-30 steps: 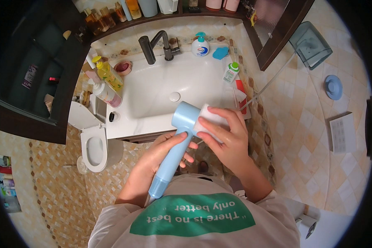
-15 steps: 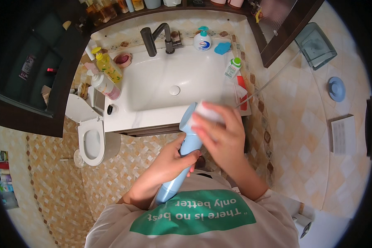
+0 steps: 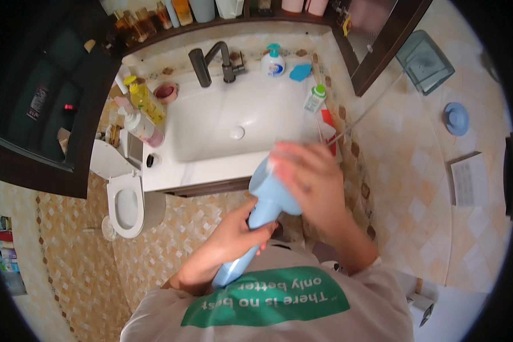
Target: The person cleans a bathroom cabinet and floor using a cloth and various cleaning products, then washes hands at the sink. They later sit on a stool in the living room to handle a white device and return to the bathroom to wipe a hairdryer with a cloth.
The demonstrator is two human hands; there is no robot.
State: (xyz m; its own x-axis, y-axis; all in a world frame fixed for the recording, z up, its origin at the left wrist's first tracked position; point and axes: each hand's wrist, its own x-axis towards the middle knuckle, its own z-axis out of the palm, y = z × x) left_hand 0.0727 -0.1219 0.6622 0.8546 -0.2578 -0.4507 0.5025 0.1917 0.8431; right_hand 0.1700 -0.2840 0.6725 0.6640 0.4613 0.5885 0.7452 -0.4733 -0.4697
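Note:
My left hand [image 3: 242, 231] is wrapped round the handle of a light blue hair dryer [image 3: 263, 214], which slants up from my shirt toward the sink's front edge. The round head of the dryer is uppermost, in front of the basin. Over the top of that head is my right hand [image 3: 310, 174], smeared by motion, with its fingers bent against the rim. A bit of white tissue [image 3: 270, 166] shows under those fingertips; the rest of it is hidden by the hand.
Beyond the dryer lies a white sink [image 3: 202, 149] with a dark faucet [image 3: 227, 68]. Pump bottles [image 3: 145, 105] line its left side. A white soap bottle [image 3: 273, 64], blue sponge [image 3: 300, 72] and green-capped bottle [image 3: 314, 98] stand right. Open cabinet doors flank it; a toilet [image 3: 126, 205] is left.
My right hand has moved slightly down and over the dryer's head, covering most of the white tissue. The dryer's head has turned and dropped a little. My left hand keeps its grip.

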